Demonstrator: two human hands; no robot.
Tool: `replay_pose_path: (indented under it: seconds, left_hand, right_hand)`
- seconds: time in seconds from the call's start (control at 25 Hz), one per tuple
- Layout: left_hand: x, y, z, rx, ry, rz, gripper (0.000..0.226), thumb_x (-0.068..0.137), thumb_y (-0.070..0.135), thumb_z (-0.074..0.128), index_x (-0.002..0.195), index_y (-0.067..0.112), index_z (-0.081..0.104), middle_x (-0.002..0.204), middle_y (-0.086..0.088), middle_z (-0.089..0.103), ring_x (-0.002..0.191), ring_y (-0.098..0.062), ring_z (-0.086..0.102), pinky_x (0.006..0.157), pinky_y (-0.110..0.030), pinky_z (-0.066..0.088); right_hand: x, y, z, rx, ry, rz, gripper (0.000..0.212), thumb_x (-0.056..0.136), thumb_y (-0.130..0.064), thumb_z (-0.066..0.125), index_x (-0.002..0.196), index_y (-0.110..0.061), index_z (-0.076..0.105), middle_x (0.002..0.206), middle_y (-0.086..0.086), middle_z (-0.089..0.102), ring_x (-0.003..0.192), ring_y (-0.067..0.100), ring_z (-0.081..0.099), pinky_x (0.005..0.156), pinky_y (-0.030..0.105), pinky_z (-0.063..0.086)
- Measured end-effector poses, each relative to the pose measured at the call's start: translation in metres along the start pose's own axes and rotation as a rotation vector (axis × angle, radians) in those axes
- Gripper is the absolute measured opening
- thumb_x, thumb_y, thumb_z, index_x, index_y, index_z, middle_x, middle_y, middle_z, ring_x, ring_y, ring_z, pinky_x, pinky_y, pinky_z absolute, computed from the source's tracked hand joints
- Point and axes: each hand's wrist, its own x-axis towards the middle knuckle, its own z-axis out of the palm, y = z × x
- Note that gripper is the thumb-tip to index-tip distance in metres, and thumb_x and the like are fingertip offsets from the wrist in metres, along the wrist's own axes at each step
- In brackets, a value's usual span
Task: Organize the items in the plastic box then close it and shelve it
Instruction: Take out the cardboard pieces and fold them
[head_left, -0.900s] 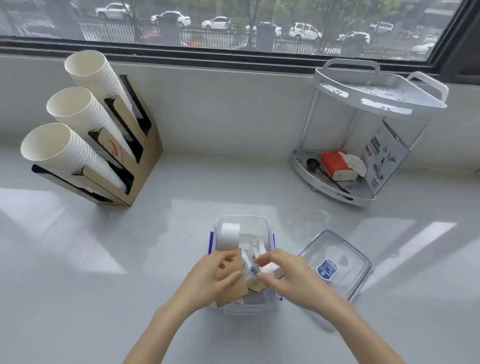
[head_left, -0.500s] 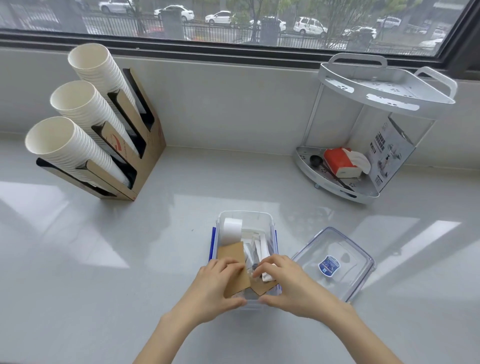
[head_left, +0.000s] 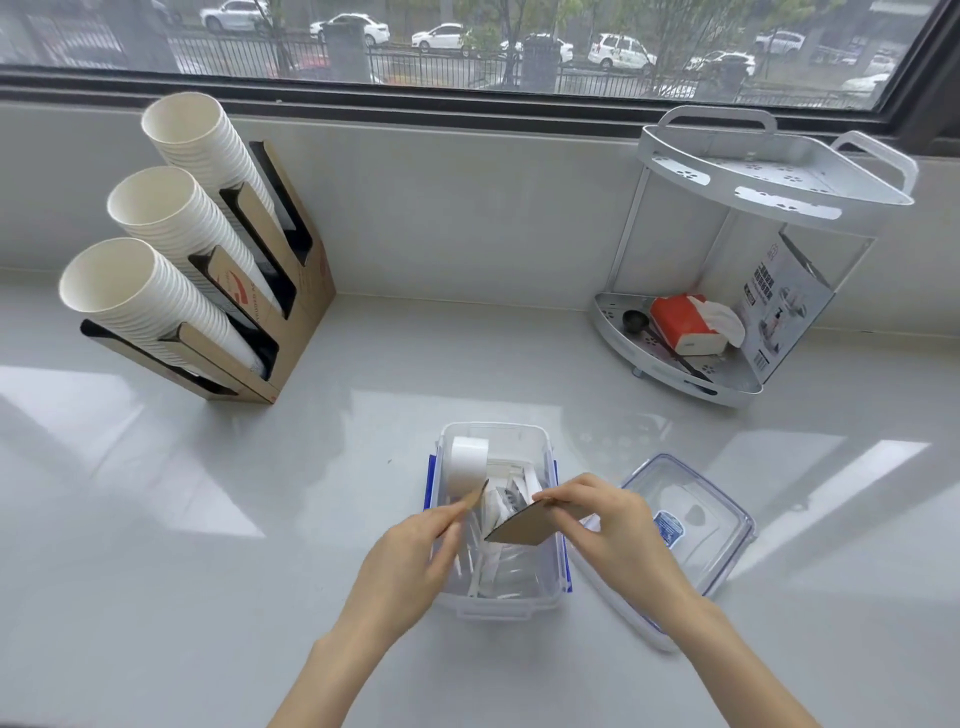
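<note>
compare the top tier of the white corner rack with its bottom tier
The top tier looks bare; the bottom tier holds a red tissue pack, a black scoop and a printed box. The top tier has two loop handles; none show on the bottom tier. Both are white with perforated floors.

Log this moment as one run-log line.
stage: organizing | left hand: holds brown card edge-on | right hand: holds brown card over plastic box | lid: off, right of box | shelving: not yet

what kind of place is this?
Probably an office pantry or break-room counter by a street-facing window: a cardboard dispenser of stacked paper cups, and a corner rack holding tissues.
</note>
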Motion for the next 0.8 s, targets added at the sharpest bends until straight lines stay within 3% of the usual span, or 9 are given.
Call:
replay_pose_path:
  seconds: [0.04,0.12,0.2,0.28,0.36,0.4,0.56,0.64,0.8]
  left_hand:
    - [0.001,0.002,-0.004,-0.035,0.053,-0.038,0.028,0.092,0.021,0.042,0.113,0.025,0.06,0.094,0.014,0.066,0.08,-0.006,0.056,0.069,-0.003,0.037]
    - [0.005,0.003,-0.012,-0.098,0.142,-0.106,0.027,0.092,0.017,0.042,0.079,0.024,0.064,0.056,0.02,0.054,0.053,-0.003,0.045,0.053,-0.007,0.035]
    - [0.011,0.004,-0.019,-0.155,0.206,-0.163,0.039,0.092,0.016,0.041,0.054,0.022,0.043,0.041,0.015,0.044,0.045,-0.007,0.036,0.046,-0.013,0.032]
    - [0.016,0.006,-0.024,-0.221,0.237,-0.2,0.039,0.093,0.018,0.041,0.054,0.013,0.041,0.043,0.01,0.041,0.048,-0.01,0.034,0.05,-0.017,0.04]
    - [0.019,0.007,-0.028,-0.326,0.238,-0.249,0.036,0.093,0.02,0.04,0.064,0.003,0.051,0.055,0.002,0.047,0.056,-0.022,0.045,0.063,-0.038,0.055]
    - [0.02,0.009,-0.03,-0.388,0.234,-0.271,0.035,0.094,0.02,0.039,0.068,0.004,0.056,0.062,-0.005,0.054,0.062,-0.026,0.052,0.064,-0.037,0.057]
    - [0.019,0.014,-0.03,-0.679,0.18,-0.391,0.032,0.095,0.023,0.037,0.081,0.015,0.065,0.086,-0.003,0.067,0.084,-0.026,0.065,0.054,-0.011,0.052]
    - [0.018,0.016,-0.03,-0.762,0.156,-0.429,0.031,0.095,0.024,0.037,0.084,0.019,0.066,0.091,0.0,0.067,0.09,-0.026,0.064,0.054,-0.009,0.051]
    - [0.016,0.015,-0.03,-0.827,0.148,-0.488,0.03,0.095,0.025,0.036,0.091,0.017,0.065,0.101,-0.004,0.066,0.092,-0.025,0.065,0.055,-0.009,0.051]
  right_hand:
    - [0.002,-0.002,-0.001,0.048,0.039,0.014,0.017,0.082,-0.006,0.061,0.088,-0.015,0.073,0.084,-0.003,0.069,0.079,0.002,0.059,0.068,0.002,0.04]
    - [0.006,-0.006,-0.003,0.135,0.109,0.051,0.013,0.081,-0.006,0.062,0.087,-0.013,0.072,0.078,-0.008,0.069,0.075,-0.007,0.058,0.066,-0.001,0.04]
    - [0.011,-0.009,-0.006,0.184,0.148,0.09,0.012,0.082,-0.01,0.063,0.086,-0.016,0.071,0.074,-0.013,0.067,0.067,-0.012,0.057,0.063,0.0,0.042]
    - [0.014,-0.012,-0.008,0.244,0.167,0.114,0.016,0.083,-0.012,0.062,0.079,-0.026,0.068,0.072,-0.014,0.067,0.063,-0.011,0.057,0.06,0.0,0.042]
    - [0.017,-0.014,-0.01,0.348,0.169,0.145,0.023,0.083,-0.013,0.061,0.073,-0.033,0.066,0.073,-0.014,0.069,0.062,-0.009,0.059,0.059,0.001,0.043]
    - [0.018,-0.014,-0.01,0.407,0.166,0.169,0.022,0.084,-0.013,0.061,0.073,-0.032,0.067,0.074,-0.012,0.07,0.063,-0.007,0.06,0.059,0.001,0.044]
    - [0.022,-0.013,-0.009,0.599,0.127,0.297,0.013,0.086,-0.017,0.059,0.081,-0.024,0.069,0.083,-0.002,0.071,0.077,0.009,0.062,0.073,0.019,0.052]
    - [0.023,-0.012,-0.007,0.663,0.107,0.34,0.012,0.086,-0.018,0.058,0.085,-0.022,0.069,0.087,0.001,0.07,0.082,0.015,0.062,0.08,0.032,0.053]
    - [0.023,-0.008,-0.004,0.692,0.123,0.367,0.009,0.087,-0.018,0.057,0.09,-0.019,0.065,0.093,0.004,0.066,0.087,0.018,0.059,0.086,0.04,0.052]
